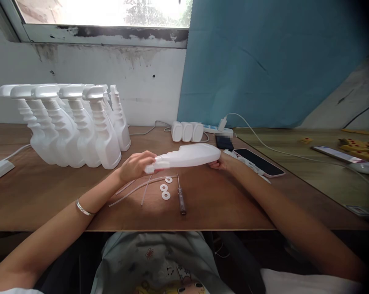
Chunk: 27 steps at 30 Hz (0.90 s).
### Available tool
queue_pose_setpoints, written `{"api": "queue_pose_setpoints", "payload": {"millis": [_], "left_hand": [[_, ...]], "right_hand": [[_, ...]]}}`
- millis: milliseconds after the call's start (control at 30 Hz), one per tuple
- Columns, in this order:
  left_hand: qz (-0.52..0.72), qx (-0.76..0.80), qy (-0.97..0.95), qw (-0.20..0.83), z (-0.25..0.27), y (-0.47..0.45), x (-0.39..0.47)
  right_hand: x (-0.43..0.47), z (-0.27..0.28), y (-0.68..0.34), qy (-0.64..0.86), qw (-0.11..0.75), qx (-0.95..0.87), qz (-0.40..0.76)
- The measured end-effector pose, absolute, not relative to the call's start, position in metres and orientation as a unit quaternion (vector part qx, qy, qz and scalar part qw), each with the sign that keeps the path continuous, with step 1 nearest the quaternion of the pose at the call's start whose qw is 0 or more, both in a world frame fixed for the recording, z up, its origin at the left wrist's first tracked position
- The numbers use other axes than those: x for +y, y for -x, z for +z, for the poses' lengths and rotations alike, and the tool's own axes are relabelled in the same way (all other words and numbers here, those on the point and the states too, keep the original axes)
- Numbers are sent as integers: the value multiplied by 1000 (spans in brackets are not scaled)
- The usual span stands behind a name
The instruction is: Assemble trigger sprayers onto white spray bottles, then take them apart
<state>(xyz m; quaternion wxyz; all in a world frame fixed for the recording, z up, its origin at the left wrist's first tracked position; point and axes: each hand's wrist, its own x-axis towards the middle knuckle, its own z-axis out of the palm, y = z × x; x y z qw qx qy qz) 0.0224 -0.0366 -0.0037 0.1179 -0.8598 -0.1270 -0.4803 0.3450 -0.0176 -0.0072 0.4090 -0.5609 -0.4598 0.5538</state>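
"Where is the translucent white plastic spray bottle [193, 157] held?"

"Sideways above the brown wooden desk [227, 204]: its neck end is grasped by the left hand [137, 164], its base by the right hand [222, 161], presumably for steadiness."

"And the flat white rings [162, 196]?"

"Set near the clear-handled screwdriver [181, 202], seemingly for easy reach."

"What is hidden?"

"Some right fingertips are covered by the base; grip tightness cannot be told."

Daylight glares nearly white through the window [104, 12] ahead of you, leaving a soft sheen on your surface [221, 200]; your view stretches toward its edges and blackens at the right corners.
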Motion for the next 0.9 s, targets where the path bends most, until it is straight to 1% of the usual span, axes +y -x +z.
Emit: {"api": "queue_pose_setpoints", "payload": {"millis": [33,100,200,267,333,433,567,667,767,833,900], "left_hand": [[-474,-116,865,116,-4,-23,-36],[-506,-175,841,81,-4,-25,-35],[-562,-331,757,-42,-4,-28,-33],[-568,-371,724,-126,-3,-28,-32],[-563,-376,716,-170,-2,-28,-32],[-536,-379,737,-162,-2,-26,-33],[-516,-365,769,-98,-4,-22,-33],[-504,-355,784,-67,-4,-21,-34],[-498,-378,776,-80,-2,-25,-39],[-508,-393,758,-116,1,-29,-42],[-524,-402,734,-157,4,-34,-44]], "right_hand": [[-17,-7,-347,559,419,-454,553],[-17,-5,-347,558,442,-446,543],[-21,-1,-339,488,491,-473,545],[-25,0,-334,425,506,-510,551],[-28,-2,-330,399,496,-542,548],[-28,-7,-328,410,493,-560,525],[-25,-13,-331,415,493,-578,501],[-23,-15,-333,435,466,-584,503],[-22,-15,-332,483,438,-589,477],[-25,-14,-326,555,422,-599,395],[-32,-11,-314,615,409,-634,230]]}}
